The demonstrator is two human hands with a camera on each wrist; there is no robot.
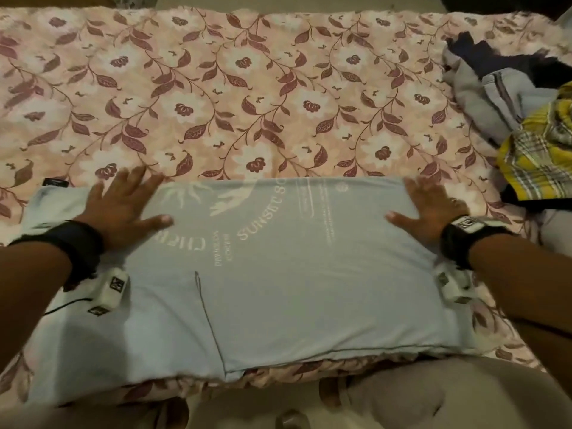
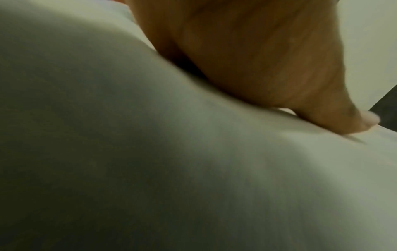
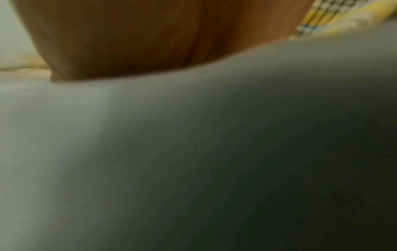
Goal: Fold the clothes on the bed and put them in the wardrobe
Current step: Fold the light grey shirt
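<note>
We press left hand [image 1: 123, 209] and right hand [image 1: 428, 209], fingers spread flat, on the blue T-shirt [image 1: 278, 274]; its near edge overhanging the bed [image 1: 247, 88] may slip.

Both forearms reach forward, each wrist strapped with a dark band. The left hand [image 1: 123, 205] lies flat, fingers spread, on the left end of the pale blue T-shirt [image 1: 278, 289]; the right hand [image 1: 428, 209] lies flat on its right end.
</note>
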